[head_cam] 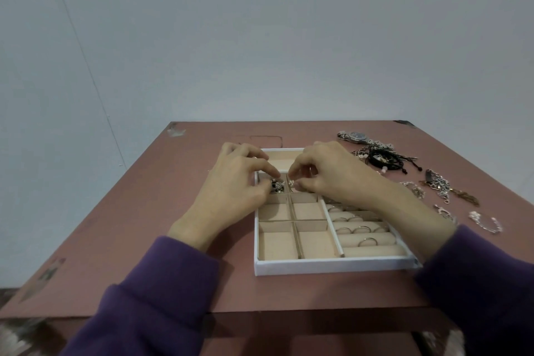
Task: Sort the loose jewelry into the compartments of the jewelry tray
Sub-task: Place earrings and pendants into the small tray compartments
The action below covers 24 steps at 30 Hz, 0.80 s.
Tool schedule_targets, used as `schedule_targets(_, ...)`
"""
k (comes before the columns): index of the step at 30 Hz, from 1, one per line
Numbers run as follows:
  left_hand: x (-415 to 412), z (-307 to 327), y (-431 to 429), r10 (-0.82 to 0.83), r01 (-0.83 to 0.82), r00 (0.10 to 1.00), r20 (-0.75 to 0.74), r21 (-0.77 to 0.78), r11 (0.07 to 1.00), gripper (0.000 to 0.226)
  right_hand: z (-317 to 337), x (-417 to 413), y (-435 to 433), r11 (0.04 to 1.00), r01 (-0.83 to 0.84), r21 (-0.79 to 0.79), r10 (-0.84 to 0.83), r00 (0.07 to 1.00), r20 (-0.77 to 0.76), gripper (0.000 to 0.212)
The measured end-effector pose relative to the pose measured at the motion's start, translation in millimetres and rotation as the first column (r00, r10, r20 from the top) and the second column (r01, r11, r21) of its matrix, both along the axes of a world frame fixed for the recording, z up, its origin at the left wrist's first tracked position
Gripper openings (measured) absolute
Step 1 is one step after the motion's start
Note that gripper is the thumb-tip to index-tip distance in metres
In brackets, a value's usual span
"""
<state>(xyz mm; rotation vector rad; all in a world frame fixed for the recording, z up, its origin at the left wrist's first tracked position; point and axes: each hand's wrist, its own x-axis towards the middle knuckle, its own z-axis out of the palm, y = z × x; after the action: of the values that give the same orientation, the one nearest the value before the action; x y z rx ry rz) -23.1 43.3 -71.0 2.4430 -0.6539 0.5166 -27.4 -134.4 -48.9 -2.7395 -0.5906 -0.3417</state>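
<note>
Fingertips of left hand and right hand each pinch small silver pieces over neighbouring jewelry tray compartments beneath them, apparently to seat them.

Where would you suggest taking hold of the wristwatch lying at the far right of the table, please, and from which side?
Judging from its pose, grip the wristwatch across its round case, pinching the two edges from above with the right hand. It lies flat, dial up, with the metal band trailing off both ends, so the case looks the firmest part. Coming from the far side should avoid the black cord bracelets just in front of it.
</note>
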Motion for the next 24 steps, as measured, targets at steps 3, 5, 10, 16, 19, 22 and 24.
schedule_targets(3,3,-1,-3,0.002,-0.002,1.000,-0.002,0.027,1.000,0.018,0,0,0,1.000,-0.001,0.005,0.000,1.000,0.013,0.014)
schedule_targets(5,4,-1,-5,-0.018,0.018,1.000,-0.011,0.026,0.999,0.021,0,0,0,1.000,-0.005,0.022,0.004,1.000,0.020,0.014)
schedule_targets(10,2,-2,-5,-0.064,0.065,0.997,-0.034,0.034,0.997,0.030,2,-4,-4,0.999,0.007,0.050,-0.009,0.999,0.049,0.012)
schedule_targets(16,-3,2,-7,-0.028,0.028,1.000,-0.011,-0.018,0.999,0.036,9,-18,-24,0.983,0.050,0.179,-0.063,0.996,0.069,0.012)
schedule_targets(19,-10,8,-14,-0.035,0.035,0.999,0.000,-0.053,0.998,0.026,16,-35,-49,0.964,0.076,0.254,-0.086,0.996,0.031,0.010)
schedule_targets(22,-20,16,-32,-0.098,0.099,0.995,0.007,-0.027,0.995,0.023,20,-52,-80,0.952,0.123,0.279,-0.122,0.992,-0.022,0.010)
schedule_targets(24,-29,22,-50,-0.174,0.174,0.985,0.008,-0.004,0.985,0.023,22,-61,-105,0.947,0.175,0.271,-0.165,0.984,-0.061,0.009)
